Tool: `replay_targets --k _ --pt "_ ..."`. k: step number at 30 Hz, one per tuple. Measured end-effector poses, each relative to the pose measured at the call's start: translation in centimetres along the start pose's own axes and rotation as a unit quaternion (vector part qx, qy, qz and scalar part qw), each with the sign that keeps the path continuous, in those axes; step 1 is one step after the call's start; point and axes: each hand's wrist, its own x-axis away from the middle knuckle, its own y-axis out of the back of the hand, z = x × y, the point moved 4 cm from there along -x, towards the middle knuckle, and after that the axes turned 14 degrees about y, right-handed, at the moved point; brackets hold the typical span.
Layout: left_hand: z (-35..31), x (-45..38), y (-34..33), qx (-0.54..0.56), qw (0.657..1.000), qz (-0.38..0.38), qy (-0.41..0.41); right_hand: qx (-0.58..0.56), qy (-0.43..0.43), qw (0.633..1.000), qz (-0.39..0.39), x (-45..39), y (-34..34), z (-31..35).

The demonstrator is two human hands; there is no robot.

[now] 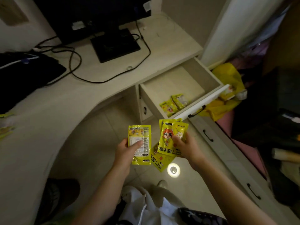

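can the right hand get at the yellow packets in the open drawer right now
Probably yes for reach: the drawer stands open and nothing covers the loose packets inside. But the right hand grips a stack of hand-warmer packets, so picking up more looks awkward.

The flat yellow plastic-film hand-warmer packets (pixel 168 129) are gleaming glossy and slightly crinkled, the pale wood-grain laminate desk (pixel 48 111) is looking smooth and matt, and the beige ceramic floor tiles (pixel 90 153) are shining, mirroring a lamp.
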Motion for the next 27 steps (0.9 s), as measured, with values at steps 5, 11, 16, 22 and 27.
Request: replay_targets --k 5,11,16,22,27 --pt "-1.2 0.1 -6.6 -0.025 1.000 0.014 0.002 -0.014 -0.016 1.000 -0.021 -1.8 5.5 -0.6" --pt "-4.2 -2.2 -11.4 -0.022 1.000 0.013 -0.011 -0.019 -0.007 0.999 -0.029 -5.9 8.9 0.5" --pt "-7.3 -4.8 -14.6 -0.014 1.000 0.022 -0.011 -0.009 0.011 0.999 -0.029 -11.0 10.6 2.7" --pt "-11.6 -9.1 -17.2 -0.020 1.000 0.016 0.010 0.012 0.003 1.000 -0.019 -18.3 12.1 4.9" --pt "-14.6 -12.3 -19.2 0.001 1.000 0.009 0.021 0.055 0.011 0.998 0.005 -24.4 13.1 6.2"
